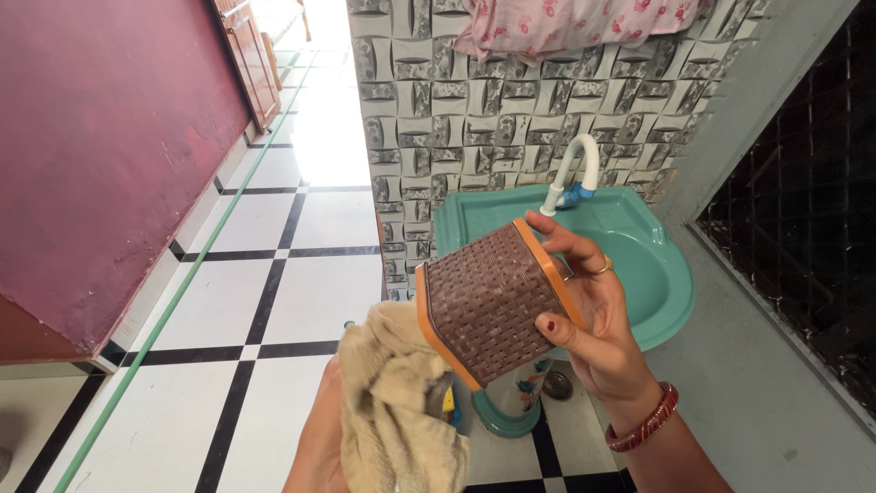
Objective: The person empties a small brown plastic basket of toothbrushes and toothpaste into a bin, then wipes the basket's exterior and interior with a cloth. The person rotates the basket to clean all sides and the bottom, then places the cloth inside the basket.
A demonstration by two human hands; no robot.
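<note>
My right hand (593, 319) grips a brown woven-pattern plastic box (488, 301) with orange rims, holding it tilted in front of me over the edge of the sink. A ring and a red bangle are on that hand and wrist. My left hand (321, 438) is mostly hidden under a crumpled beige cloth (397, 406) that it holds. The cloth's upper edge touches the lower left corner of the box.
A green pedestal wash basin (657, 274) with a white tap (573, 173) stands against a patterned tiled wall. White floor tiles with black lines stretch to the left beside a maroon wall (100, 155). A dark grille (803, 201) is at right. Pink flowered fabric (566, 23) hangs above.
</note>
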